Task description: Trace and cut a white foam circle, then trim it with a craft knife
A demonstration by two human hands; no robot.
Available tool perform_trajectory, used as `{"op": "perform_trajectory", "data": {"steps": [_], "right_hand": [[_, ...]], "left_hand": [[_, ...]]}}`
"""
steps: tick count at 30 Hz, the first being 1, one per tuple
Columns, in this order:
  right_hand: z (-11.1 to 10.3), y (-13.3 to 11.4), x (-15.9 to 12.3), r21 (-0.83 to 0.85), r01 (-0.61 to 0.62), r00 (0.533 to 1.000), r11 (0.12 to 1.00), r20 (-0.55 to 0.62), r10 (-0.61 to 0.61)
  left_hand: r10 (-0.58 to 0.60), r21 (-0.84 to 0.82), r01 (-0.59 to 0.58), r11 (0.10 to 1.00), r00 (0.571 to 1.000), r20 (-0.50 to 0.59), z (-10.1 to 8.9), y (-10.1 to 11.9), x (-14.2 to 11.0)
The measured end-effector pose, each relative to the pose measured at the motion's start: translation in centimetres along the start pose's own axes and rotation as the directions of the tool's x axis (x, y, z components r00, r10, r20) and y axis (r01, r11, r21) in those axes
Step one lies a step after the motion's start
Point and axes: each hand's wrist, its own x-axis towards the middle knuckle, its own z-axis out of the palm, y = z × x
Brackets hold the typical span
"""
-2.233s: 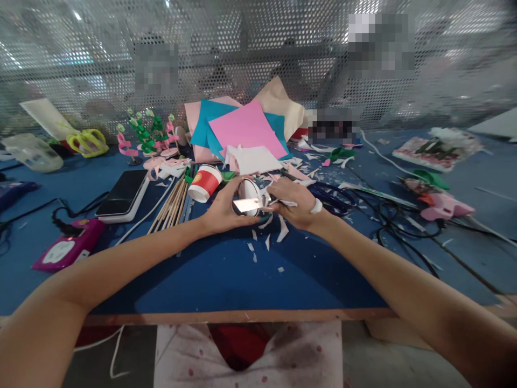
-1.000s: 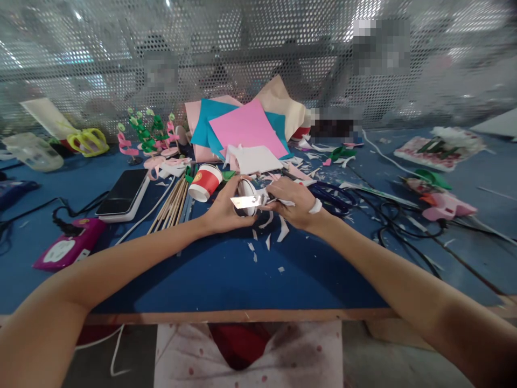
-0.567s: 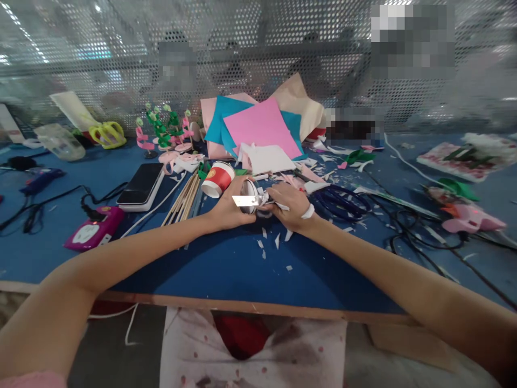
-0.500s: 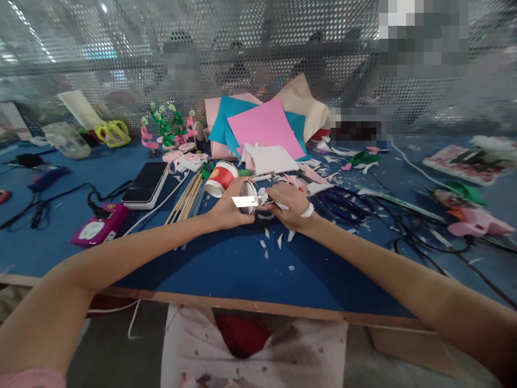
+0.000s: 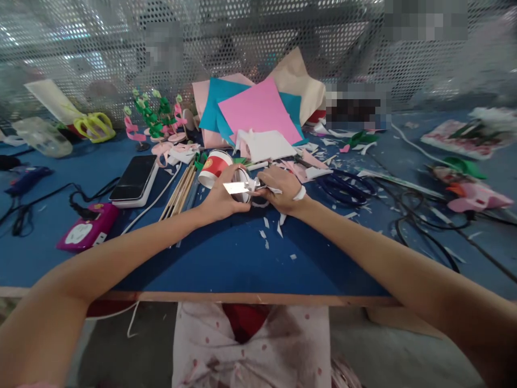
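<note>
My left hand [image 5: 218, 202] is curled around a paper cup [image 5: 242, 175], whose pale rim and dark inside show past my fingers. In my right hand [image 5: 283, 188] is a box cutter, mostly hidden by the fingers. Its shiny blade [image 5: 235, 187] points left across the cup's opening, and I cannot tell whether it is cutting into the cup. Just behind my left hand a red and white paper cup [image 5: 215, 168] lies tilted. White paper scraps [image 5: 279, 229] are scattered on the blue table in front of my right hand.
Bamboo sticks [image 5: 180, 191], a black-topped white device [image 5: 135, 180] and a purple power socket [image 5: 88, 227] lie to the left. Coloured sheets [image 5: 258, 110] stand at the back. Coiled dark-blue loops [image 5: 347, 186] and a pink glue gun [image 5: 480, 199] lie to the right.
The camera view has tilted down slightly, so the table sits higher in the picture. Both hands keep their grips, and the blade stays across the cup's opening.
</note>
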Motion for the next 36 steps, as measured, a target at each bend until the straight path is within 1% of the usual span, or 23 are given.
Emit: {"op": "perform_trajectory", "data": {"steps": [4,8,10,13,15,20,25,28,31,36], "right_hand": [[-0.2,-0.4,-0.1,0.040,-0.052,0.999,0.998,-0.009,0.052],[-0.5,-0.7,-0.3,0.078,-0.086,0.996,0.993,-0.020,0.088],[-0.6,-0.6,-0.4,0.079,-0.077,0.997,0.994,-0.006,0.078],[-0.9,-0.3,-0.6,0.061,-0.027,0.999,0.998,0.030,0.025],[-1.0,-0.2,-0.6,0.049,-0.006,0.999,0.999,0.040,0.004],[-1.0,-0.2,-0.6,0.056,-0.006,0.999,0.998,0.039,0.004],[-1.0,-0.2,-0.6,0.052,-0.016,0.999,0.999,0.032,0.015],[-1.0,-0.3,-0.7,0.048,-0.009,1.000,0.999,0.026,0.007],[-1.0,-0.7,-0.7,0.042,0.006,1.000,0.999,0.007,-0.007],[-1.2,-1.3,-0.5,0.031,-0.007,1.000,0.999,0.008,0.007]], "left_hand": [[0.051,0.002,-0.051,0.999,0.997,0.050,0.0,0.1,0.0],[0.071,-0.007,-0.071,0.997,0.997,0.030,0.0,-0.1,-0.2],[0.058,-0.021,-0.058,0.998,0.998,0.004,0.0,-0.3,-0.4],[0.029,-0.049,-0.031,0.998,0.999,-0.030,0.0,-0.6,-0.5],[0.021,-0.071,-0.022,0.997,0.999,-0.025,0.1,-0.6,-0.5],[0.022,-0.118,-0.023,0.993,1.000,-0.010,0.0,-0.3,-0.6],[0.021,-0.085,-0.023,0.996,1.000,-0.021,0.0,-0.3,-0.6],[0.017,-0.105,-0.017,0.994,1.000,-0.007,0.0,-0.3,-0.7],[0.035,-0.106,-0.037,0.994,0.999,-0.020,0.1,-0.1,-0.7],[0.055,-0.058,-0.056,0.997,0.998,-0.020,0.2,0.1,-0.7]]}}
